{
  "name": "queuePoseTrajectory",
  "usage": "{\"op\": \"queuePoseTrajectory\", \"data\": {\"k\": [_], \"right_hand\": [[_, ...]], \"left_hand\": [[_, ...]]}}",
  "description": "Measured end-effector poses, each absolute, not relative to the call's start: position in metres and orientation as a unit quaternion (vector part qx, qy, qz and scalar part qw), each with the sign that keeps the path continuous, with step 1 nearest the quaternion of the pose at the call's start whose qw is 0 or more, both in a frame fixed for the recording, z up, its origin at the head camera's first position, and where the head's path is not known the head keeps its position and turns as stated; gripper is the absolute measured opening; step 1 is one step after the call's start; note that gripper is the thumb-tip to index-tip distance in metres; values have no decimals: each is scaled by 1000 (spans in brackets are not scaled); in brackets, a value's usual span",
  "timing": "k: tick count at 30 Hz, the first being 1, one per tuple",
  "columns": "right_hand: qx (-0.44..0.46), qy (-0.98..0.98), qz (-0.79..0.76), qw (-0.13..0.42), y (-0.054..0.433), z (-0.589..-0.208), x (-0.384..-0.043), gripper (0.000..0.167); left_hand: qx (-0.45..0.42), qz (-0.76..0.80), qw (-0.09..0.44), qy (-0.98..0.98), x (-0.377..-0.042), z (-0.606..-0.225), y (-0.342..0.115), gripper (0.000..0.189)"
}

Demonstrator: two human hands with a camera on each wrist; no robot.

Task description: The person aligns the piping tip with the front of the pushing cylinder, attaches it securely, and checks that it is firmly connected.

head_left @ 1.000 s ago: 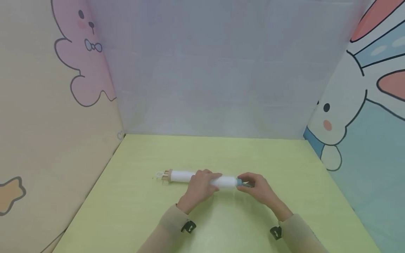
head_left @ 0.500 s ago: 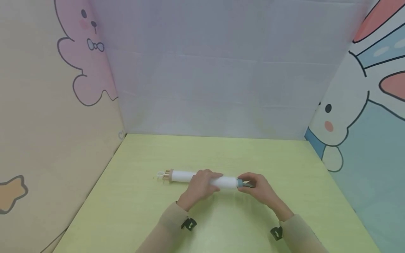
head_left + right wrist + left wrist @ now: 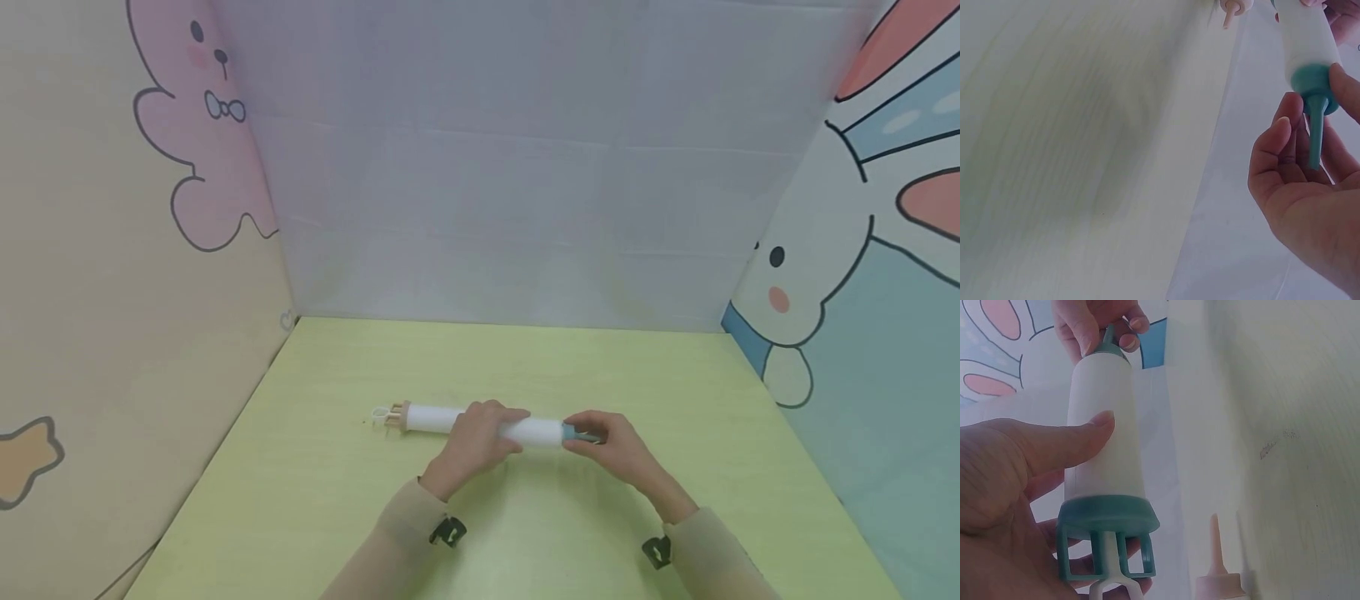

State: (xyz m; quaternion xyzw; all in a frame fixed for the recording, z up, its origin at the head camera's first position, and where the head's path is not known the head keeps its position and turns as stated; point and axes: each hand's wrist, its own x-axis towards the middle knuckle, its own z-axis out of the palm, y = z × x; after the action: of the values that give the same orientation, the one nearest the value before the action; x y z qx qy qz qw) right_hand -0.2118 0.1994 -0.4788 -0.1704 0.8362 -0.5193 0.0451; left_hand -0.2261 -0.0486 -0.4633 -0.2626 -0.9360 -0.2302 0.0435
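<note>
A white-barreled syringe (image 3: pixel 1107 425) has a teal nozzle cap (image 3: pixel 1313 81) and a teal framed collar (image 3: pixel 1108 515) with a white plunger ring. My left hand (image 3: pixel 474 442) grips its barrel, thumb across the side. At the nozzle end, my right hand (image 3: pixel 615 450) pinches the teal cap between thumb and fingers, and the thin tip points into the palm. A second syringe (image 3: pixel 431 418) with a peach collar and white ring lies on the table to the left. Its peach nozzle (image 3: pixel 1217 550) shows in the left wrist view; my left hand hides that end in the head view.
The pale yellow tabletop (image 3: pixel 360 517) runs up to a plain whitish back wall (image 3: pixel 510 167). Side panels carry cartoon prints, with a rabbit (image 3: pixel 795 275) on the right. A black wrist mount (image 3: pixel 447 531) sits at each cuff.
Both hands stay in place on the syringe. The right fingers shift only slightly around the teal cap, and the head view drifts a little.
</note>
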Motion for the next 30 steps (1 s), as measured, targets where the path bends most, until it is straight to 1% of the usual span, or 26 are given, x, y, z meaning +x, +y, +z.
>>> {"op": "queuePoseTrajectory", "data": {"k": [8,13,18,23,27,30], "right_hand": [[-165,829,-530,69,199,-475,-211,31],[-146,860,-484,64,197,-477,-212,29],[-112,882,-453,60,194,-478,-214,36],[-91,889,-444,73,193,-477,-216,43],[-84,876,-466,93,195,-476,-215,49],[-85,856,-500,99,197,-475,-215,50]], "left_hand": [[-271,-233,55,-932,-226,-464,-50,47],[-276,-228,63,-932,-226,-466,-49,46],[-277,-221,69,-933,-226,-466,-48,46],[-274,-225,63,-933,-226,-467,-48,47],[-269,-227,57,-934,-225,-466,-48,47],[-264,-231,53,-935,-225,-466,-49,47]]}}
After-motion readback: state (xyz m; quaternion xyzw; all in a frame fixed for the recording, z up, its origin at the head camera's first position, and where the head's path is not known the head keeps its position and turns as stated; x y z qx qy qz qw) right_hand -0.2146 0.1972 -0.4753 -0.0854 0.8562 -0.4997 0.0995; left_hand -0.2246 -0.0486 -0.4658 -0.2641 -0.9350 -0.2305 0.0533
